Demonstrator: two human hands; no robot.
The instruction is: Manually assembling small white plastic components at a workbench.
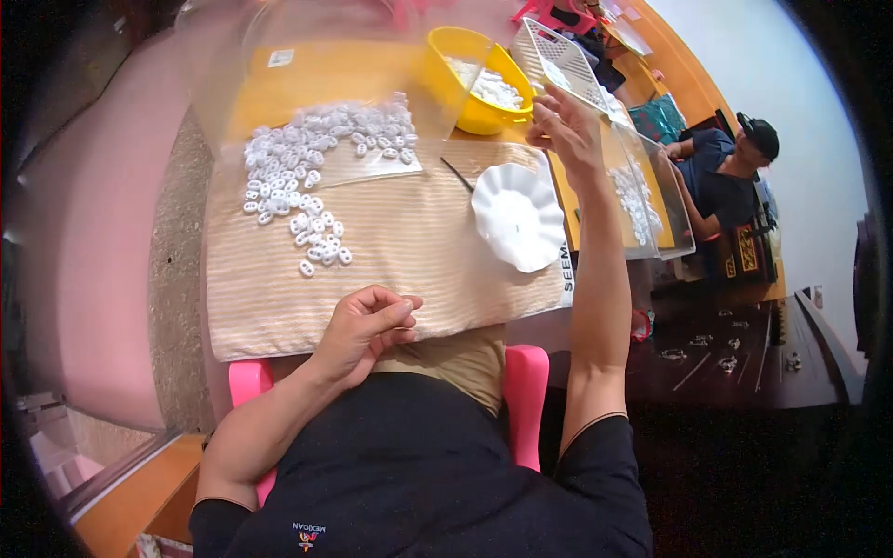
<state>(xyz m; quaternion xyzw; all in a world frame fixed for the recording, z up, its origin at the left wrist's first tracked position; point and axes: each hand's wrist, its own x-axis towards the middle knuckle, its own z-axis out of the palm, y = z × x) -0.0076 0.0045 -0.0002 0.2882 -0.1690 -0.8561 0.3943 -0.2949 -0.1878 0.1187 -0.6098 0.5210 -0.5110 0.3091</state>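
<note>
L hand [365, 323] rests curled at the mat's [409, 251] near edge, thumb and fingertips pressed together, whether on a piece can't tell; bare mat lies between it and the white beads [312, 172], which spread from the far-left corner toward mid-mat, partly on a clear bag [326, 93]. R hand [565, 126] is raised w/ fingers loosely spread at the far-right corner, just beside the yellow bowl [470, 79] and grid tray [558, 60], holding nothing visible. White dish [517, 216] sits at the right edge.
</note>
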